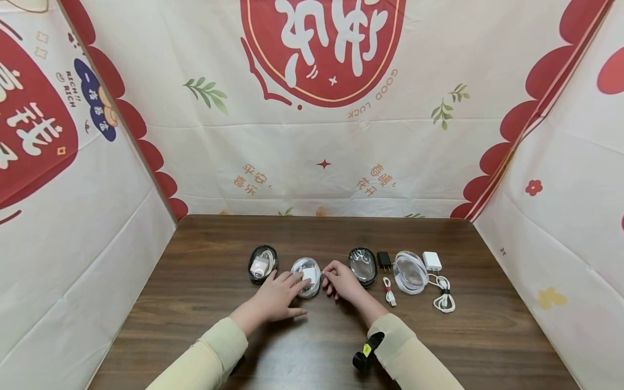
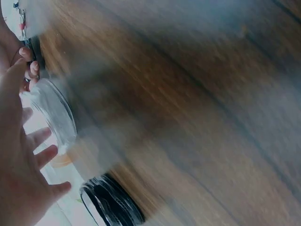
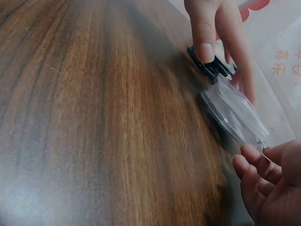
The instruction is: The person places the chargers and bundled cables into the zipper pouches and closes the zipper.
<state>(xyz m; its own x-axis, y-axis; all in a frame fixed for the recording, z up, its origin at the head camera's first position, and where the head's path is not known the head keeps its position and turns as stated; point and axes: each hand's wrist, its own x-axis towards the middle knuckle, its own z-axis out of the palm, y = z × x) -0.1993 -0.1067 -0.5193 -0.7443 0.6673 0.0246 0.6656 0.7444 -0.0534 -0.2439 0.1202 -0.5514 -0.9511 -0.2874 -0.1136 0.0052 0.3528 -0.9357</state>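
A small clear zip case (image 1: pixel 312 293) lies on the table between the hands, with a white charger (image 1: pixel 309 275) and a coiled white cable inside. My left hand (image 1: pixel 277 297) rests on its left side, fingers spread and fairly straight. At the right end, thumb and fingers of my right hand (image 1: pixel 345 281) pinch the small zipper pull (image 3: pixel 262 142). In the right wrist view the case (image 3: pixel 235 110) is seen edge-on. Beyond the left hand sits a black-rimmed clear case (image 1: pixel 264 264) holding a white charger and cable.
Right of the hands lie another black-rimmed case (image 1: pixel 363 266), a black charger (image 1: pixel 384 260), a short white cable with a red tie (image 1: pixel 389 292), a second clear case (image 1: pixel 410 272), a white charger (image 1: pixel 431 261) and a white cable with a black tie (image 1: pixel 444 295). Printed cloth walls surround the table (image 1: pixel 209 238).
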